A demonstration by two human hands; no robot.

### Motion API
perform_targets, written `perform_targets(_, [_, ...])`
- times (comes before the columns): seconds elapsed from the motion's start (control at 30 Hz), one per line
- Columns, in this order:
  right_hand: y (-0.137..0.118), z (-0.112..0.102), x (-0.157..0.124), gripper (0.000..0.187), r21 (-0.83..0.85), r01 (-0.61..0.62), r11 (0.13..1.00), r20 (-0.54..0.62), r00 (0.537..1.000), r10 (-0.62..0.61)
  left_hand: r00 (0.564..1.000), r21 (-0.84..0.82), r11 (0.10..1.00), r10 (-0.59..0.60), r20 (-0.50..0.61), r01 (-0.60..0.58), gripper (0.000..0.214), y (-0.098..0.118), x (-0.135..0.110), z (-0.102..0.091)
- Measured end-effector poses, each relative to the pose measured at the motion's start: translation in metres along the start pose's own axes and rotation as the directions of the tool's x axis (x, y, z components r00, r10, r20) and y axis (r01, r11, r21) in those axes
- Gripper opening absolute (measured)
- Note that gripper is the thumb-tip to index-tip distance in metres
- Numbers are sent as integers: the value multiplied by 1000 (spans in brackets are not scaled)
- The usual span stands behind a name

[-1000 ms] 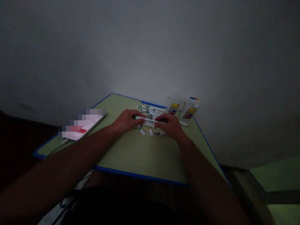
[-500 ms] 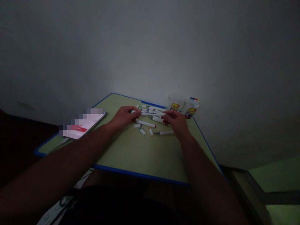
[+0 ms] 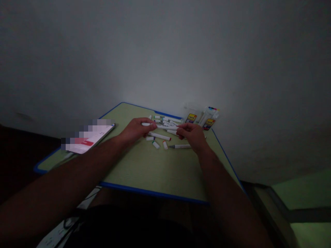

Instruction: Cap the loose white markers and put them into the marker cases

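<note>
A white marker point(image 3: 167, 127) lies level between my two hands above the table. My left hand point(image 3: 137, 131) pinches its left part, and a white end sticks out past the thumb. At the other end, my right hand point(image 3: 192, 133) grips it with thumb and fingertips, covering that tip. Beneath and behind the hands lie several white markers, one with a red end point(image 3: 160, 136) just in front. Nearer me are loose caps: a green-edged cap point(image 3: 156, 144) and an orange-edged cap point(image 3: 165, 144). An uncapped marker with a grey tip point(image 3: 179, 146) lies below my right hand.
Two clear plastic pouches with yellow labels stand at the back right; the right pouch point(image 3: 209, 119) holds some markers. A phone point(image 3: 88, 139) with a lit screen rests on the left of the blue-edged table point(image 3: 155, 168). Behind rises a plain wall point(image 3: 155, 62).
The marker's left end showed a greenish band beside my left fingers before; now that end looks plain white. My right hand has shifted slightly left, and the whole view has moved a little.
</note>
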State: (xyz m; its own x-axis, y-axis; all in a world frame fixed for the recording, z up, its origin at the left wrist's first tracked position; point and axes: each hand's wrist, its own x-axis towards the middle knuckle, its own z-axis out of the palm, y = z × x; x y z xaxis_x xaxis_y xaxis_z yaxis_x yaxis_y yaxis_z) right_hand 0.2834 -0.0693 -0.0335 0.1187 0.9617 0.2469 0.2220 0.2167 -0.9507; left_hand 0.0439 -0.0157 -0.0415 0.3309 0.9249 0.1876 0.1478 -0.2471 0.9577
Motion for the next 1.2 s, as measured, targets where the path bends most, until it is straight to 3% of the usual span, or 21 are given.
perform_targets(1.2, [1, -1, -1, 26, -68, 47, 997, 31, 999, -45, 998, 11, 999, 50, -44, -49, 22, 4, -3, 2])
